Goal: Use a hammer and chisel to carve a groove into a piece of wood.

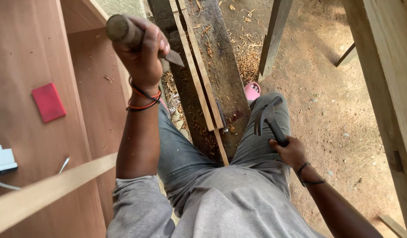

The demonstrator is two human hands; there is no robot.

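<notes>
The left hand [143,53] is up at eleven o'clock in the view. Its fingers are wrapped tight around a chisel with a round brown wooden handle [123,30]. The flat grey metal blade of the chisel sticks out toward three o'clock, past the thumb. Orange and black bands sit on this wrist.

The right hand [292,151] is lower, at four o'clock from the left hand. Its fingers are closed around the dark handle of a claw hammer with a grey metal head [266,119]. The hammer head points up toward twelve o'clock and rests just over the knee of the grey trousers.

At nine o'clock stands a big reddish-brown wooden cabinet panel [22,57]. A small flat red block [48,102] lies on it, and a white plug [3,161] sits near the left edge. A pale wooden strip [49,187] crosses at seven o'clock. Between the legs lie a dark old plank [221,61] and wood shavings [249,61] on the dirt floor [327,97]. A pink shoe [252,90] shows near the plank.
</notes>
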